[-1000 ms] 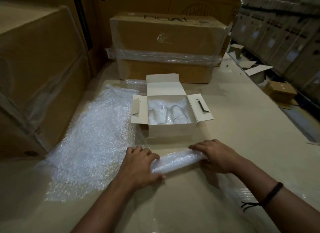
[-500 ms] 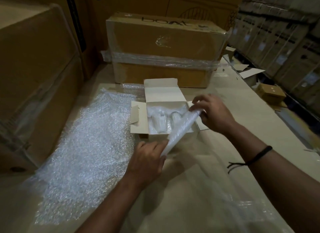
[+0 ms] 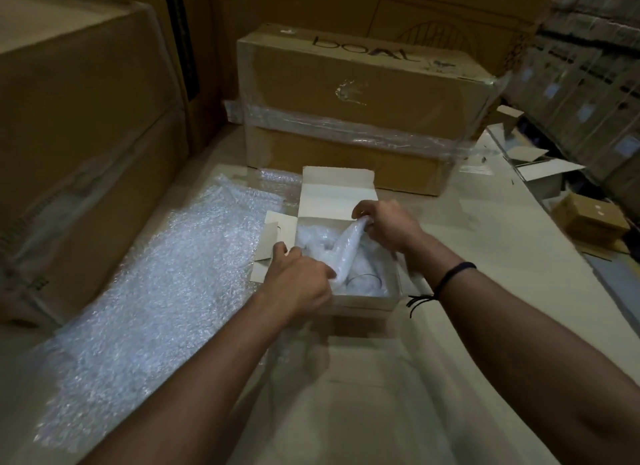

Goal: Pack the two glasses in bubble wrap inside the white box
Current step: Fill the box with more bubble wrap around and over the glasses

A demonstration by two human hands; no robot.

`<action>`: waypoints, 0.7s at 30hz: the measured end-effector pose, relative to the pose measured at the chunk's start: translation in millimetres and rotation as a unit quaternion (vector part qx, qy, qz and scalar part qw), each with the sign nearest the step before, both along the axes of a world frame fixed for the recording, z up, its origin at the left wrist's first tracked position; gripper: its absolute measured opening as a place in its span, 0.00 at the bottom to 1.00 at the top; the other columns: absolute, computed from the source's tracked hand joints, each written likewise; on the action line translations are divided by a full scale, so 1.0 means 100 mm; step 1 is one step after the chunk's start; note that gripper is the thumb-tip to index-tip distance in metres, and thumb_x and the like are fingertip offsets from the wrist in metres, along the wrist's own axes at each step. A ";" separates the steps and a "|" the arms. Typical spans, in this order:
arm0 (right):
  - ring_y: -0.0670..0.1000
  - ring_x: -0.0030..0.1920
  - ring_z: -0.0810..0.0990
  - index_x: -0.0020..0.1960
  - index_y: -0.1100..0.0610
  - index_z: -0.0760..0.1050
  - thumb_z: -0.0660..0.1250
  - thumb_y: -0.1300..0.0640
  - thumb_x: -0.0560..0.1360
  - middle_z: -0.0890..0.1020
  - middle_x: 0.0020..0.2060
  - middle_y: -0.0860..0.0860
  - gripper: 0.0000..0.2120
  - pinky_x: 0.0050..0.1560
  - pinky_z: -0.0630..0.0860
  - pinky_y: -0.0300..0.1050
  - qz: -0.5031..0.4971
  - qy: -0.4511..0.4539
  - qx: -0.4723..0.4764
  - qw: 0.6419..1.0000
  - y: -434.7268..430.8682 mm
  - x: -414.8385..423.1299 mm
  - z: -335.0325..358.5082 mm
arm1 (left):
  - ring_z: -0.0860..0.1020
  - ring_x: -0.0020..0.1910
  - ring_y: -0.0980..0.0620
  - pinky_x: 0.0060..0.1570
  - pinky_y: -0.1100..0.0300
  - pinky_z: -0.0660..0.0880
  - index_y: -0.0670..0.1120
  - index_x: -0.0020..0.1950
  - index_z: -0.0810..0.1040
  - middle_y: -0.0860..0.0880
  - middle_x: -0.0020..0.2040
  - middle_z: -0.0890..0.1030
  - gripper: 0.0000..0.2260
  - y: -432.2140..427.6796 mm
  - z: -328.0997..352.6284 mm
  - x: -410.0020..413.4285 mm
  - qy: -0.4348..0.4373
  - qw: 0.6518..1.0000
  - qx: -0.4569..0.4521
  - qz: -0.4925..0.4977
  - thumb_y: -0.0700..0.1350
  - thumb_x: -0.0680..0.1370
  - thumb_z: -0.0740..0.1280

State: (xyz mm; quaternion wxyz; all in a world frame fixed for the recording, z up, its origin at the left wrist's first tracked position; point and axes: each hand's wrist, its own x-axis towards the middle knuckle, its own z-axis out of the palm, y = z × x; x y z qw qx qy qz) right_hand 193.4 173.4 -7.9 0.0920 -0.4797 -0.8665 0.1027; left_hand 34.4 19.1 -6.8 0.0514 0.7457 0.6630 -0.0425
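1. Glasses sit in the white box (image 3: 367,303), open on the table (image 3: 485,215): one glass (image 3: 364,280) shows its clear rim low inside, the other is hidden under padding.
2. Bubble wrap roll (image 3: 346,248) slants across the opening, probably as cushioning over them.
3. Left hand (image 3: 298,284) pinches its near end and right hand (image 3: 389,227) grips the far end, fingers (image 3: 363,211) curled, to steer it in.
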 end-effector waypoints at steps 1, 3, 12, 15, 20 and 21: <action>0.53 0.46 0.79 0.54 0.48 0.78 0.66 0.62 0.74 0.83 0.48 0.50 0.13 0.43 0.76 0.46 0.013 -0.013 0.005 1.000 0.00 -0.02 -0.03 | 0.69 0.64 0.46 0.64 0.44 0.55 0.58 0.68 0.73 0.46 0.64 0.77 0.19 0.01 -0.02 0.03 -0.001 1.000 -0.017 0.003 0.51 0.79 0.54; 0.56 0.46 0.79 0.53 0.47 0.77 0.66 0.59 0.74 0.82 0.46 0.53 0.10 0.43 0.76 0.47 0.039 -0.038 0.026 0.998 0.02 -0.06 -0.06 | 0.68 0.64 0.45 0.62 0.45 0.57 0.58 0.66 0.76 0.46 0.64 0.76 0.19 0.02 -0.07 0.09 -0.008 0.999 -0.030 0.010 0.53 0.80 0.51; 0.58 0.50 0.73 0.54 0.53 0.82 0.69 0.57 0.73 0.78 0.51 0.55 0.10 0.43 0.60 0.46 0.129 -0.121 0.187 0.966 -0.03 0.02 -0.16 | 0.68 0.61 0.49 0.59 0.49 0.60 0.50 0.58 0.81 0.49 0.66 0.71 0.22 -0.10 -0.24 0.20 -0.093 0.987 0.120 0.051 0.55 0.76 0.51; 0.57 0.48 0.75 0.57 0.55 0.80 0.70 0.57 0.73 0.80 0.49 0.55 0.12 0.42 0.66 0.47 0.115 -0.114 0.194 0.967 -0.01 0.08 -0.17 | 0.74 0.54 0.48 0.54 0.51 0.64 0.49 0.61 0.78 0.49 0.59 0.77 0.21 -0.13 -0.27 0.21 -0.191 0.950 0.235 0.078 0.49 0.70 0.58; 0.58 0.44 0.77 0.56 0.54 0.76 0.66 0.61 0.73 0.81 0.44 0.54 0.12 0.38 0.73 0.49 0.103 -0.123 0.186 0.969 -0.05 0.08 -0.19 | 0.75 0.52 0.50 0.53 0.50 0.64 0.53 0.64 0.76 0.51 0.57 0.80 0.24 -0.14 -0.23 0.27 -0.112 0.980 0.157 0.038 0.54 0.72 0.53; 0.59 0.44 0.77 0.55 0.54 0.76 0.65 0.62 0.72 0.81 0.43 0.54 0.12 0.38 0.72 0.48 0.097 -0.121 0.187 0.970 -0.07 0.06 -0.18 | 0.74 0.52 0.50 0.54 0.50 0.63 0.53 0.64 0.76 0.51 0.55 0.81 0.24 -0.13 -0.23 0.28 -0.099 0.987 0.121 0.042 0.55 0.73 0.51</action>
